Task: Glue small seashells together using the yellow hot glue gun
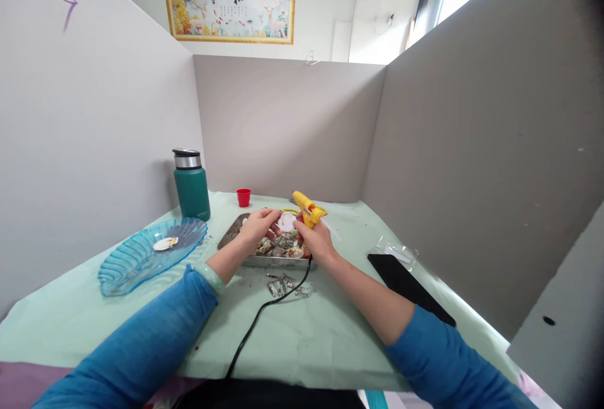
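My right hand (318,240) is closed around the handle of a yellow hot glue gun (309,211), whose nozzle points up and away to the left. A clear glue stick (331,228) juts from its back, and a black cord (264,306) runs down toward me. Between my hands is a white round piece (286,221) with a pinkish line on it. My left hand (262,223) has its fingers pinched at the piece's left edge, and my right thumb reaches its right edge. Beneath them, a metal tray (278,262) holds many small shells (282,244).
A blue shell-shaped dish (125,264) carries a white piece (165,243) on the left. Behind it stands a green bottle (191,189); a red cup (243,197) is farther back. Small metal pins (283,285) lie before the tray. A black flat object (408,286) and plastic bag (396,252) lie right.
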`<state>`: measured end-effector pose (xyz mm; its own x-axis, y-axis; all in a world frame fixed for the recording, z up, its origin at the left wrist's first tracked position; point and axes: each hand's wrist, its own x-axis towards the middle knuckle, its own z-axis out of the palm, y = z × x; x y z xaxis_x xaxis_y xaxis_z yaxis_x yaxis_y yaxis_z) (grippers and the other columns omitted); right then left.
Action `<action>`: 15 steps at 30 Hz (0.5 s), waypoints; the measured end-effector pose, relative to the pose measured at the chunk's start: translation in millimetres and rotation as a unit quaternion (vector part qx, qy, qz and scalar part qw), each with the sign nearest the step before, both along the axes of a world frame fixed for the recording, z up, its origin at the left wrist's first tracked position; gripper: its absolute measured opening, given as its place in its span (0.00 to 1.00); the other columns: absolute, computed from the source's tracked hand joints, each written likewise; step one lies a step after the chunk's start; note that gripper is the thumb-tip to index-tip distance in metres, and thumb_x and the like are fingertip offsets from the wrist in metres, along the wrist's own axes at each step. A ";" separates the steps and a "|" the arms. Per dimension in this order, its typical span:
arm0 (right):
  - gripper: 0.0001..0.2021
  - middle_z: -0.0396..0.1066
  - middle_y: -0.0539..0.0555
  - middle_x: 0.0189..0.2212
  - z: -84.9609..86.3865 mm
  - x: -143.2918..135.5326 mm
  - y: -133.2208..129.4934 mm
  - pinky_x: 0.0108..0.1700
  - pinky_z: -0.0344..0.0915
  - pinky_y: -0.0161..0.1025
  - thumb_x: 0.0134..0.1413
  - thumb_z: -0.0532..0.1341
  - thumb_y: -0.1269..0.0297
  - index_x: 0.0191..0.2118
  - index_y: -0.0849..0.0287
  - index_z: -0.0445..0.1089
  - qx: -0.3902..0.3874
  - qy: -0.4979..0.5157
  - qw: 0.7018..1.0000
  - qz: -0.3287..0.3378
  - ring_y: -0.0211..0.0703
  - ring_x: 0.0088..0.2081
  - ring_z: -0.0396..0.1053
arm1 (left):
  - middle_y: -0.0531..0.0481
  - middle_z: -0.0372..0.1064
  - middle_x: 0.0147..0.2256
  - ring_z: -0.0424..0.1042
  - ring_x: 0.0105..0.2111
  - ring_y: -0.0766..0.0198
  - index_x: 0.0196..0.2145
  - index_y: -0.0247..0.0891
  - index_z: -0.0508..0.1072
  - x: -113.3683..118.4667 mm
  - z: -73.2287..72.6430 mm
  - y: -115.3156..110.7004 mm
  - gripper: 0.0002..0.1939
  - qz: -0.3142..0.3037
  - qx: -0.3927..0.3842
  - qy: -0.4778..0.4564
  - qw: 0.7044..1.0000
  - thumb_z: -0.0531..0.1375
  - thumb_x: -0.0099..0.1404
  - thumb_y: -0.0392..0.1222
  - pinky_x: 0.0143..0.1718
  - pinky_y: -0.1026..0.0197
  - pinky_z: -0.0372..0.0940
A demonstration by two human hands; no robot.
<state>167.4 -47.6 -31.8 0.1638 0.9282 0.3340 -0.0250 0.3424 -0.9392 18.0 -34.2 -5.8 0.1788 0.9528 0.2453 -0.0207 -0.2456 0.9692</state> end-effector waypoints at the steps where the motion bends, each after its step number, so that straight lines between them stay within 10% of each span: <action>1: 0.13 0.64 0.44 0.21 0.3 0.0 -0.4 0.23 0.60 0.32 0.41 0.62 0.62 0.37 0.59 0.66 -0.002 -0.006 1.000 -0.001 0.33 0.19 0.60 | 0.52 0.66 0.22 0.65 0.18 0.70 0.27 0.33 0.70 -0.6 -0.5 0.8 0.17 0.005 0.006 0.004 1.000 0.65 0.52 0.51 0.16 0.68 0.58; 15: 0.12 0.64 0.45 0.21 -2.5 1.7 3.6 0.22 0.59 0.32 0.42 0.60 0.63 0.37 0.58 0.66 0.000 -0.023 1.000 0.010 0.33 0.18 0.60 | 0.51 0.68 0.22 0.65 0.18 0.70 0.28 0.33 0.71 -7.8 -3.2 10.4 0.16 0.011 -0.003 0.041 0.999 0.63 0.53 0.50 0.19 0.68 0.58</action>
<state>169.1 -43.9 -34.2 0.1287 0.9313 0.3408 0.0118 0.3422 -0.9396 10.2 -23.7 -9.0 0.1776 0.9579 0.2257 0.0648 -0.2402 0.9686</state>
